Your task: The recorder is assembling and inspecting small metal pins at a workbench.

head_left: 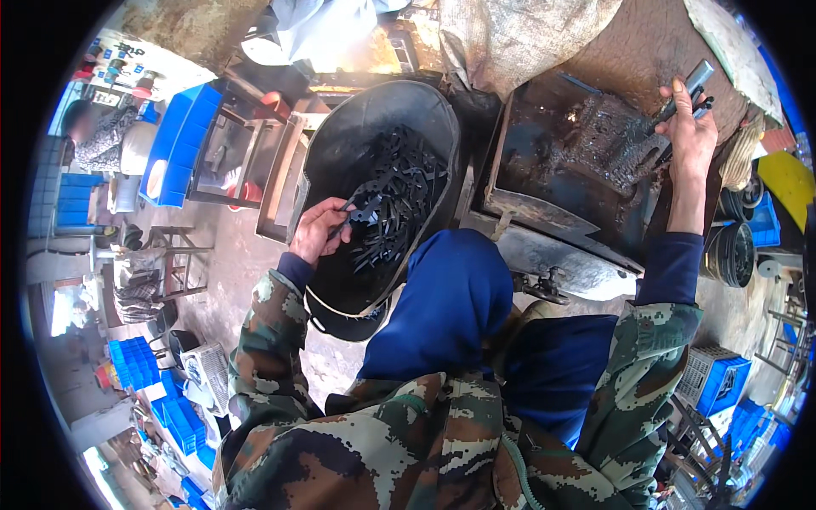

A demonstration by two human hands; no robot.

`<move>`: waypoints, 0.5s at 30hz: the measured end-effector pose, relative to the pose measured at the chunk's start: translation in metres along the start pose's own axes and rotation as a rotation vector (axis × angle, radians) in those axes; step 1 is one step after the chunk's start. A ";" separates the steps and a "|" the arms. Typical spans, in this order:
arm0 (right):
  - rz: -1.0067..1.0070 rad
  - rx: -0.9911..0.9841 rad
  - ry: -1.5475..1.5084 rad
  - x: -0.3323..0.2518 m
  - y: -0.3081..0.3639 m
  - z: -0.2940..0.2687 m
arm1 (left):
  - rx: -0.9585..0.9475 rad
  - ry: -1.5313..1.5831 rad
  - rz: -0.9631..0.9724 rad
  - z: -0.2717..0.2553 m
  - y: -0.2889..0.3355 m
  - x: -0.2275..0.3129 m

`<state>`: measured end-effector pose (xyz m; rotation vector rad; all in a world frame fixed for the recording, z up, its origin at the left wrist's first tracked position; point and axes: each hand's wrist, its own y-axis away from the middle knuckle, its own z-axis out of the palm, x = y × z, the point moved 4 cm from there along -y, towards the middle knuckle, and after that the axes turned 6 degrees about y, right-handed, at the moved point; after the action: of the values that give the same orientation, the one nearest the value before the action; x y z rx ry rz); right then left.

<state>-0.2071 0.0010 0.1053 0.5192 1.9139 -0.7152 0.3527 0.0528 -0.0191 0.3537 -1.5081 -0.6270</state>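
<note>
At the left, my left hand (320,231) is closed, its fingertips pinching a flat dark metal piece (347,214) over a deep black tub (340,136). Many similar dark metal pieces (399,183) lie heaped inside that tub. Far to the right, my right hand (690,129) is wrapped round a dark tool with a grey metal cylinder (699,76) at its upper end; its exact kind does not show. This hand is above the right edge of a shallow, oily metal tray (531,166) holding a dark, wet-looking gritty mass (599,140).
A tap-like metal fitting (546,286) sits below the tray, near my knees. Blue crates (180,144) stand at the left, one beside a wooden frame. Black buckets (733,255) are at the right. Another person (106,140) is at the far left. Sacking (518,38) hangs ahead.
</note>
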 end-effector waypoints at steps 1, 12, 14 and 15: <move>0.012 0.000 0.014 0.001 0.000 0.000 | -0.003 0.001 0.007 0.004 0.002 0.003; 0.042 -0.015 0.052 -0.001 0.005 -0.002 | -0.028 -0.030 0.053 0.004 0.000 0.001; 0.049 -0.010 0.054 -0.001 0.006 0.000 | 0.028 -0.139 0.059 -0.008 0.002 -0.001; 0.049 -0.010 0.055 -0.001 0.006 -0.001 | 0.027 -0.139 0.058 -0.013 0.003 -0.001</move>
<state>-0.2036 0.0057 0.1052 0.5829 1.9483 -0.6658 0.3657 0.0539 -0.0189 0.2905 -1.6550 -0.5956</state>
